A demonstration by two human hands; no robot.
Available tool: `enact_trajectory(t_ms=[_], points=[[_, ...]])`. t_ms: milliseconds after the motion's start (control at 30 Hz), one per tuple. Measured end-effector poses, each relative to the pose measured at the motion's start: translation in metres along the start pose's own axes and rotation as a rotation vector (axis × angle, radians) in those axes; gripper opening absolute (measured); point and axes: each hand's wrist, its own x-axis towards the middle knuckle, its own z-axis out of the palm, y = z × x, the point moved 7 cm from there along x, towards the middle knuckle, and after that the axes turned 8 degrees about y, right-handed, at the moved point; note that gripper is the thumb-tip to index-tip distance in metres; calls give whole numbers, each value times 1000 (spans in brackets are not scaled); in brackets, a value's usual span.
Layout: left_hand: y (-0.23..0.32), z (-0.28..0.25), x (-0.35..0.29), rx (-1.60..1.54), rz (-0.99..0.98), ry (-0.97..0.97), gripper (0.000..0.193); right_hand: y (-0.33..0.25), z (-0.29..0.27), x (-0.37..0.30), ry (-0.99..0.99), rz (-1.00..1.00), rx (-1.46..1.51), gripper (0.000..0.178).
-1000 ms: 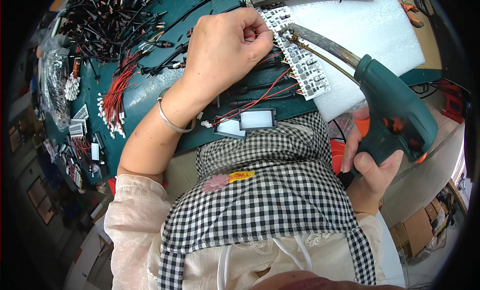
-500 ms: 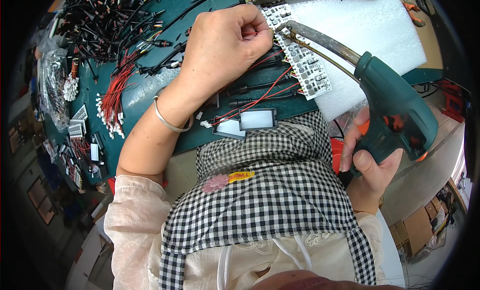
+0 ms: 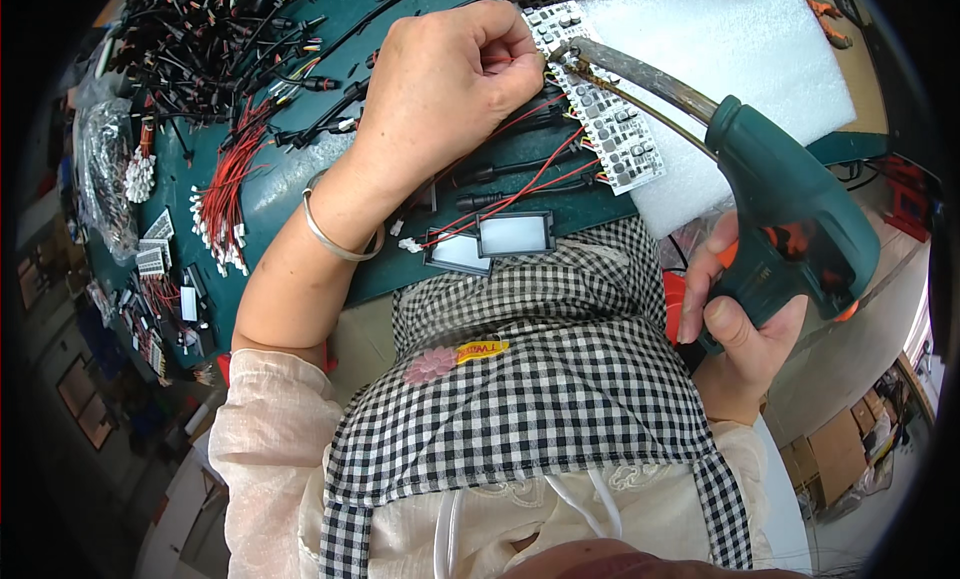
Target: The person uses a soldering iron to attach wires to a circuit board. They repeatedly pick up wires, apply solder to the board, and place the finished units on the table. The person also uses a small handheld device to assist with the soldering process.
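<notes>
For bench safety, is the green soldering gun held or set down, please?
Held: the right hand wraps around the green soldering gun's handle.

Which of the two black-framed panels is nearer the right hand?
The right panel, overlapping the left panel, which lies farther from the right hand.

Shot through a fisheye lens, ringed in black at the corners and bent hard toward the rim. Lit softly and brightly over the worktable [image 3: 295,194], nearly bleached to white on the foam sheet [image 3: 760,99]. Marked by a pale sheen on the green tabletop and small glints on the bracelet [image 3: 330,245] and plastic bag [image 3: 107,179]. Sunk into dimness and softness across the background [image 3: 50,279] at far left. Crisp on the left hand [image 3: 440,89] and checked apron [image 3: 500,419]. Shaded darker among the apron's upper folds.
</notes>
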Motion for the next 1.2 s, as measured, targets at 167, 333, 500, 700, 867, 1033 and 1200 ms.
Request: enact_trajectory(t_ms=[167, 333, 500, 700, 867, 1033, 1200], points=[[1, -1, 0, -4, 33, 30, 9, -4, -3, 3, -1, -24, 30, 77], [2, -1, 1, -17, 12, 5, 8, -9, -9, 5, -5, -39, 39, 78], [1, -1, -1, -29, 11, 6, 8, -7, -10, 4, -15, -44, 35, 79], [-1, 1, -2, -31, 3, -1, 9, -7, -10, 3, -16, -47, 34, 80], [4, -7, -7, 120, 2, -101, 11, -12, -11, 7, -107, -69, 110, 79], [31, -49, -30, 254, 188, -35, 11, -11, -21, 3, -101, -52, 185, 76], [5, -59, -73, 360, 145, -95, 15, -10, -15, 0, -266, -135, 229, 74]])
